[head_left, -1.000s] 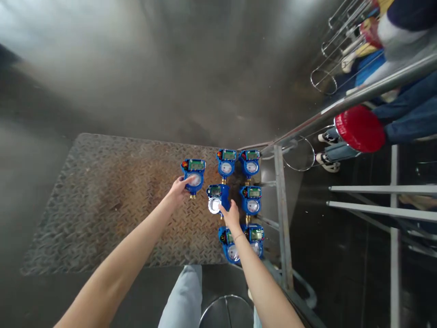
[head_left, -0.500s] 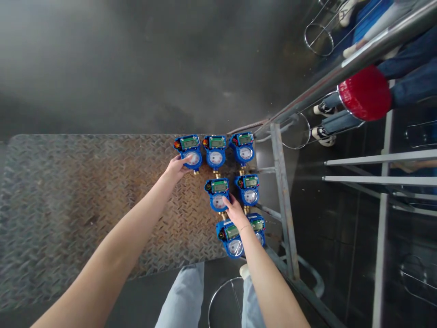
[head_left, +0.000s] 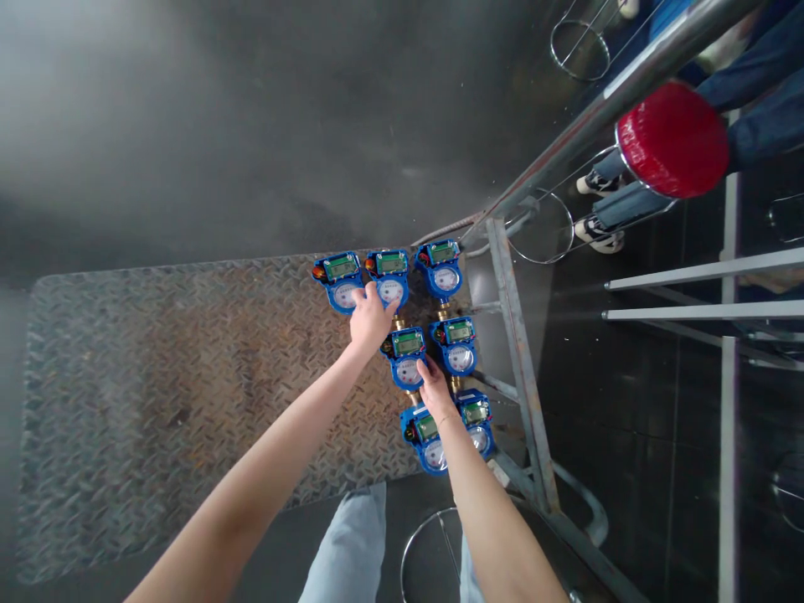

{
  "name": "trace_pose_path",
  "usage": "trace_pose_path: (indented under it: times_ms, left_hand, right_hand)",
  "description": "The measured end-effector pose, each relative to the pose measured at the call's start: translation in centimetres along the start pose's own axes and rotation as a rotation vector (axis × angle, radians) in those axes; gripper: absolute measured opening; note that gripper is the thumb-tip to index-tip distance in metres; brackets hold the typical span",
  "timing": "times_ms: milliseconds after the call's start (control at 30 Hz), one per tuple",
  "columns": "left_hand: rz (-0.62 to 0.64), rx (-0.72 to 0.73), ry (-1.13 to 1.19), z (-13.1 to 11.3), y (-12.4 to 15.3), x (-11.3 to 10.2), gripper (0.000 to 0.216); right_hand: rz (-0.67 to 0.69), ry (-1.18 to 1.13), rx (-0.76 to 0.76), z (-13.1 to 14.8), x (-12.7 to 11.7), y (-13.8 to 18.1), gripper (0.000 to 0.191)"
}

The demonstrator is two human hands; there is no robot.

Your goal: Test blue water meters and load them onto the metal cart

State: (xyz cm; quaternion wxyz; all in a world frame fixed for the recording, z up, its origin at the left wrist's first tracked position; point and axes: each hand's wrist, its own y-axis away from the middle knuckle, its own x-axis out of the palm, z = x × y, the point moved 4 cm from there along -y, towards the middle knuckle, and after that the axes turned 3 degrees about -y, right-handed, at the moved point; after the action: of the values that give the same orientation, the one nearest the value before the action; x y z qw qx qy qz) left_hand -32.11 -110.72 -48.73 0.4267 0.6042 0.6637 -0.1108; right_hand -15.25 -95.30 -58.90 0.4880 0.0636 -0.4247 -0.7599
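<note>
- Left hand has shifted off the top-left water meter, leaving it unheld on the diamond-plate deck;
- it now touches the top-middle water meter; cannot tell whether gripping;
- right hand stays clamped on the middle-row left water meter.

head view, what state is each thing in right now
Seven blue water-meter-like units with round dials: dials up, green circuit boards exposed, readings too small to read
Bare left hand: over the two leftmost far-row units, grip unclear
Bare right hand: at the right side of the middle-row left unit, thumb near its dial
Grey diamond-plate metal platform: flat, rust-stained
</note>
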Motion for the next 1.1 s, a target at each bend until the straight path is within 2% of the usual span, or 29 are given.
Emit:
trace_pose_path:
  times_ms: [67,167,333,500,700,833,967,1100]
  left_hand:
    - [0.012,0.086,-0.187,-2.1,-0.1,2.6,0.075]
    - [-0.026,0.098,-0.345,-3.3,-1.0,5.1,0.088]
    - [-0.082,0.094,-0.348,-2.9,-2.2,6.3,0.092]
    - [-0.070,0.128,-0.317,-3.3,-3.0,6.8,0.093]
    - [-0.039,0.172,-0.423,-4.1,-2.9,6.6,0.093]
    - [0.011,0.166,-0.429,-4.1,-2.0,5.8,0.092]
    - [0.069,0.157,-0.392,-4.1,-1.3,4.9,0.088]
    - [0.120,0.141,-0.336,-4.2,-0.2,3.1,0.081]
  right_hand:
    - [-0.014,-0.013,0.001,-0.2,-0.1,-0.1,0.051]
    - [-0.020,-0.025,0.003,-0.4,-0.3,-0.2,0.049]
    - [-0.016,-0.066,0.004,-0.6,-0.3,-0.2,0.048]
    - [-0.012,-0.058,0.040,-0.5,-0.4,-0.2,0.050]
    - [0.092,0.033,0.142,1.1,-0.3,0.6,0.050]
    - [0.136,0.113,0.149,2.6,0.0,1.8,0.046]
    - [0.107,0.192,0.093,4.2,0.3,2.5,0.048]
    - [0.004,0.225,-0.019,5.4,0.8,3.1,0.045]
